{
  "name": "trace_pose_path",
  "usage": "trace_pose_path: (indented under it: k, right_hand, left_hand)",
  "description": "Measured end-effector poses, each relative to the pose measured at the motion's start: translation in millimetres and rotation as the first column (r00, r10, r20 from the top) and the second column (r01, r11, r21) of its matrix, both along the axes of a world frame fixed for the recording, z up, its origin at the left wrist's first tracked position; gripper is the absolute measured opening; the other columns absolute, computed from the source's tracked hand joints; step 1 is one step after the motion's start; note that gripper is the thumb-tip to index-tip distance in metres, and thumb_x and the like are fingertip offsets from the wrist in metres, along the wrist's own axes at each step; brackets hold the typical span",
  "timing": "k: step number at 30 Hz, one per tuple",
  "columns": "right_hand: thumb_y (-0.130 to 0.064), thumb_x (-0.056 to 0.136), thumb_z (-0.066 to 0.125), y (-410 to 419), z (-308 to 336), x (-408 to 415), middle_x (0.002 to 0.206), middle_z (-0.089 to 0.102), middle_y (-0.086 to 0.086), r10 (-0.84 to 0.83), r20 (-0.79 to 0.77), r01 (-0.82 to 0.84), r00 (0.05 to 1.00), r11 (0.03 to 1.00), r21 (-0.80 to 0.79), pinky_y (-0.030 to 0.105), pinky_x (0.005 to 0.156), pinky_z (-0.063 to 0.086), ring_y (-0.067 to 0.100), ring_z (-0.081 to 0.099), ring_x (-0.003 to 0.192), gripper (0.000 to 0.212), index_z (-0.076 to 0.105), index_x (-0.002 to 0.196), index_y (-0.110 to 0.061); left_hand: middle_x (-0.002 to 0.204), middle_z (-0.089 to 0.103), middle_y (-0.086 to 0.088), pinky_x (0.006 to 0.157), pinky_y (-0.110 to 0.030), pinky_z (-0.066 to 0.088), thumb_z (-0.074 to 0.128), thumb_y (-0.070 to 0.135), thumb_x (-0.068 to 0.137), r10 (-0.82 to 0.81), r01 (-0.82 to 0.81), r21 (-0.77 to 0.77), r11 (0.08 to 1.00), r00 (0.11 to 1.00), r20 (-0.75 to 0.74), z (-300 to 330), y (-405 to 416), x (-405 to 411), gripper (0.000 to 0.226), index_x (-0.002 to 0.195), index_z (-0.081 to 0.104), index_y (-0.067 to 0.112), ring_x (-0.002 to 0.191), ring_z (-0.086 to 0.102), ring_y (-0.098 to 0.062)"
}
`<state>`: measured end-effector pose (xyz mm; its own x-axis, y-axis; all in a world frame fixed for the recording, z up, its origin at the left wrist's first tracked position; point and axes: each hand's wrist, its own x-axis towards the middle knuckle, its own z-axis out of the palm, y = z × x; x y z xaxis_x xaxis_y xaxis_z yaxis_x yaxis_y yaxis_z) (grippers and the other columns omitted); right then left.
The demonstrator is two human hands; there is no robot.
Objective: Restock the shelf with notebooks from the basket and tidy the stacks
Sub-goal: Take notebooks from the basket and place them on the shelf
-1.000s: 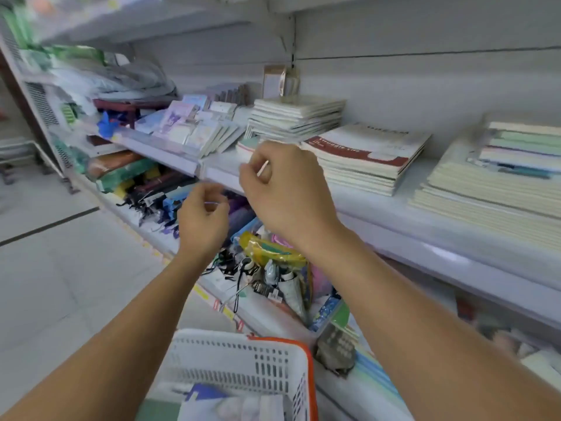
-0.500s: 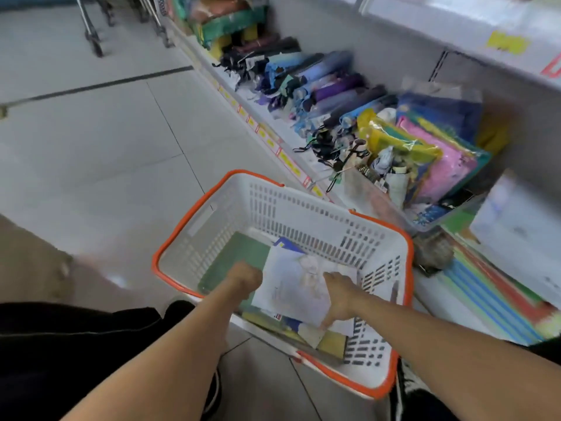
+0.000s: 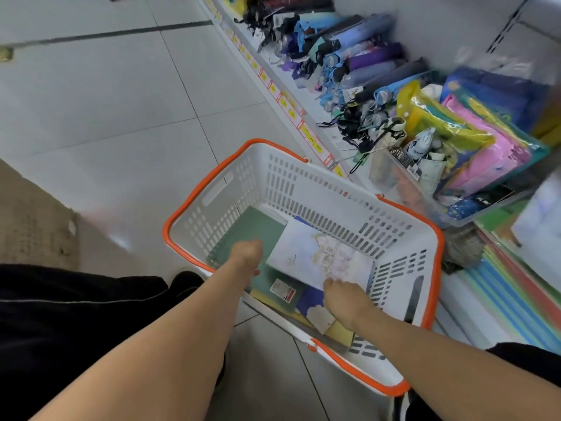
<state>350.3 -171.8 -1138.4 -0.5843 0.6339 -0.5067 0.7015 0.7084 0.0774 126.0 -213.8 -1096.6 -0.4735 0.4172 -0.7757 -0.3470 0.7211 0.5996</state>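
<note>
head view: both hands are down in the basket (image 3: 403, 238). the right hand (image 3: 344, 294) pinches the pale notebook (image 3: 318, 253) at its near edge. the left hand (image 3: 247, 253) is curled on the green notebook (image 3: 243, 229); its grip is hidden. they look thin, light and bendy, so hold two edges.

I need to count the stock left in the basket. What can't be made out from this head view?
- How many notebooks lie under the pale notebook and green notebook: they cover whatever is below.
- Left hand fingers: curled under, grip unclear.
- Right hand fingertips: at the pale cover's edge, pinch unclear.
- Print on the sticker: too small.
- Basket near corner: hidden by the right forearm.
</note>
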Motion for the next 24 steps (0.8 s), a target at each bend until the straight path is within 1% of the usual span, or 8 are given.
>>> trace_pose_path:
  k: [5, 8, 11, 15, 17, 19, 22, 24]
  right_hand:
    - [0.001, 0.09, 0.05, 30, 54, -25, 0.09, 0.068, 0.015, -0.083, -0.344, 0.137, 0.935, 0.981, 0.138, 0.037, 0.061, 0.049, 0.036, 0.068, 0.079, 0.032, 0.045, 0.12, -0.006]
    - [-0.013, 0.099, 0.045, 45, 96, -39, 0.09, 0.065, 0.022, -0.217, -0.57, 0.251, 0.792, 0.968, -0.02, 0.039, 0.066, 0.051, 0.041, 0.064, 0.082, 0.015, 0.052, 0.111, -0.006]
    - [-0.021, 0.101, 0.043, 32, 135, -58, 0.095, 0.068, 0.011, -0.244, -0.711, 0.197, 0.66, 0.969, -0.149, 0.039, 0.075, 0.052, 0.032, 0.064, 0.089, 0.022, 0.061, 0.111, -0.011]
    - [-0.023, 0.098, 0.048, -6, 166, -81, 0.085, 0.067, 0.002, -0.274, -0.817, 0.146, 0.507, 0.962, -0.232, 0.038, 0.072, 0.052, 0.023, 0.063, 0.081, 0.015, 0.061, 0.094, -0.018]
    - [-0.027, 0.094, 0.055, -15, 175, -86, 0.086, 0.07, -0.005, -0.275, -0.813, -0.006, 0.513, 0.946, -0.324, 0.036, 0.076, 0.054, 0.015, 0.066, 0.082, 0.01, 0.062, 0.089, -0.023]
    - [-0.027, 0.091, 0.063, -7, 176, -89, 0.092, 0.073, -0.011, -0.366, -0.795, -0.091, 0.484, 0.882, -0.462, 0.026, 0.083, 0.054, 0.003, 0.067, 0.087, 0.012, 0.072, 0.099, -0.024]
    - [-0.035, 0.083, 0.062, 31, 149, -82, 0.066, 0.067, 0.003, -0.543, -0.806, 0.123, 0.235, 0.84, -0.529, 0.039, 0.067, 0.054, 0.013, 0.061, 0.063, 0.027, 0.069, 0.073, -0.011]
    - [-0.037, 0.074, 0.06, 56, 109, -69, 0.066, 0.064, 0.017, -0.635, -0.729, 0.384, 0.255, 0.758, -0.527, 0.047, 0.065, 0.058, 0.027, 0.059, 0.06, 0.033, 0.062, 0.067, -0.005]
  left_hand:
    - [0.124, 0.055, -0.011, 0.081, -0.037, 0.05, 0.037, 0.058, 0.097, 0.168, -0.177, 0.077, 0.981, 0.979, 0.112, 12, 7, -2, 0.065, 0.135, 0.048, 0.006, 0.105, 0.055, -0.028]
    - [0.137, 0.048, -0.007, 0.1, -0.051, 0.046, 0.051, 0.078, 0.077, -0.001, -0.098, 0.26, 0.961, 0.935, 0.356, 40, 9, 10, 0.091, 0.14, 0.043, 0.014, 0.126, 0.047, -0.033]
    - [0.138, 0.052, -0.006, 0.093, -0.058, 0.049, 0.064, 0.085, 0.055, -0.243, 0.024, 0.44, 0.898, 0.86, 0.45, 70, 14, 22, 0.106, 0.136, 0.046, 0.019, 0.122, 0.054, -0.034]
    - [0.114, 0.068, -0.007, 0.093, -0.043, 0.05, 0.075, 0.055, 0.067, -0.335, 0.149, 0.515, 0.844, 0.896, 0.29, 108, 17, 27, 0.063, 0.113, 0.067, 0.014, 0.101, 0.065, -0.023]
    - [0.086, 0.068, -0.011, 0.072, -0.031, 0.054, 0.058, 0.027, 0.086, -0.2, 0.041, 0.523, 0.851, 0.947, 0.251, 118, 12, 19, 0.022, 0.094, 0.066, 0.008, 0.072, 0.066, -0.022]
    - [0.087, 0.072, -0.013, 0.065, -0.033, 0.057, 0.041, 0.011, 0.097, -0.011, -0.08, 0.502, 0.861, 0.984, 0.177, 122, 7, 5, 0.025, 0.102, 0.064, 0.003, 0.07, 0.068, -0.025]
    - [0.117, 0.064, -0.016, 0.084, -0.045, 0.053, 0.039, 0.015, 0.104, 0.173, -0.209, 0.534, 0.819, 0.978, 0.116, 129, 4, -14, 0.031, 0.128, 0.051, 0.0, 0.089, 0.065, -0.031]
    - [0.111, 0.064, -0.014, 0.083, -0.045, 0.053, 0.041, 0.016, 0.104, 0.285, -0.243, 0.603, 0.76, 0.958, 0.027, 138, 8, -24, 0.03, 0.128, 0.052, 0.0, 0.083, 0.066, -0.027]
